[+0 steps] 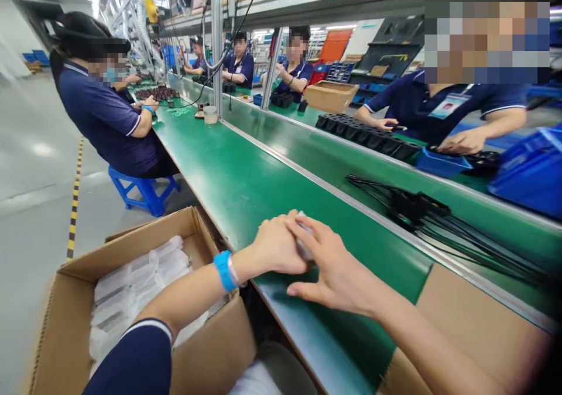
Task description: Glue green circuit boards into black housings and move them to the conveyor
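Over the near part of the green bench [246, 190], my two hands come together around a small whitish item [304, 237], mostly hidden by the fingers; its kind cannot be made out. My left hand [278, 246], with a blue band at the wrist, is closed on it. From the right, my right hand [333, 263] lays its outstretched fingers against the item and the left hand. Its thumb is spread well apart. Below my left arm, a cardboard box [74, 325] holds several white-wrapped packs [140, 275].
A metal rail [307, 175] runs along the bench, with black cables [421, 208] beyond it. Flat cardboard [469, 319] lies at right. Co-workers sit left and across, near black trays [364, 134] and a blue bin [529, 172]. A blue stool [147, 193] stands left.
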A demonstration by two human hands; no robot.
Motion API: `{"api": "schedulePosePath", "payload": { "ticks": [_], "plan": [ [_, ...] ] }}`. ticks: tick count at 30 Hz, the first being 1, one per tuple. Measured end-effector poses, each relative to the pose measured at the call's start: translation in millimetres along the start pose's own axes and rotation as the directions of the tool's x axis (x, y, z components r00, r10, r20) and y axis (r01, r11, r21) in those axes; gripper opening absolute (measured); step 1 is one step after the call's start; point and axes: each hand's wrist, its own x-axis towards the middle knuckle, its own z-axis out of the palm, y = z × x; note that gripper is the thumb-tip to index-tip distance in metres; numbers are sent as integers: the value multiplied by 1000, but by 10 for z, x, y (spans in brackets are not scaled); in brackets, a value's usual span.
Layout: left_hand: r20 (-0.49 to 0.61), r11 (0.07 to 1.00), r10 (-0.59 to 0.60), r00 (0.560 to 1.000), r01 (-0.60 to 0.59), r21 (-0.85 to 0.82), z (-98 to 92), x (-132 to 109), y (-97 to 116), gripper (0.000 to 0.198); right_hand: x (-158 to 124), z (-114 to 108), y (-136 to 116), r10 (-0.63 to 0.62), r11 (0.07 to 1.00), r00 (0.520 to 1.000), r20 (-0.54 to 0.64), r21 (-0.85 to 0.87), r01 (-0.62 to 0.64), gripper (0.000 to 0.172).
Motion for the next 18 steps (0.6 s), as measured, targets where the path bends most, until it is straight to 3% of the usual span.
{"api": "schedulePosePath", "payload": {
  "ticks": [2, 4, 5, 6, 8, 11, 13, 16, 18],
  "plan": [
    [-42, 996, 70, 997, -72, -59, 159, 82, -25, 82, -149, 78, 255, 43, 997, 999, 8, -71, -43, 92],
    [-141, 987, 90, 986, -107, -123, 227, -125, -235, 79, -346, 173, 496, 96, 987, 995, 17, -131, -93, 74],
    [-198, 987, 46, 979, -76, -144, 233, -329, -387, 69, -442, 224, 588, 118, 984, 993, 21, -138, -114, 68],
    [-229, 991, -73, 971, 46, -123, 229, -581, -556, 57, -525, 275, 652, 134, 983, 991, 23, -128, -130, 64],
    [-208, 974, -225, 952, 213, -78, 226, -1140, -898, 43, -630, 361, 698, 146, 988, 989, 30, -64, -144, 62],
    [-23, 936, -351, 936, 352, 17, 356, -1821, -1310, 46, -609, 399, 621, 158, 985, 987, -22, -60, -159, 60],
    [163, 914, -404, 900, 395, 88, 558, -2044, -1487, 67, -503, 360, 533, 156, 976, 985, -77, -139, -165, 59],
    [356, 868, -496, 792, 449, 211, 878, -2053, -1624, 90, -266, 272, 409, 65, 980, 997, -42, -186, -72, 69],
    [419, 836, -549, 723, 469, 285, 1006, -1949, -1635, 79, -83, 233, 350, 26, 987, 999, 48, -159, -18, 80]
  ]
}}
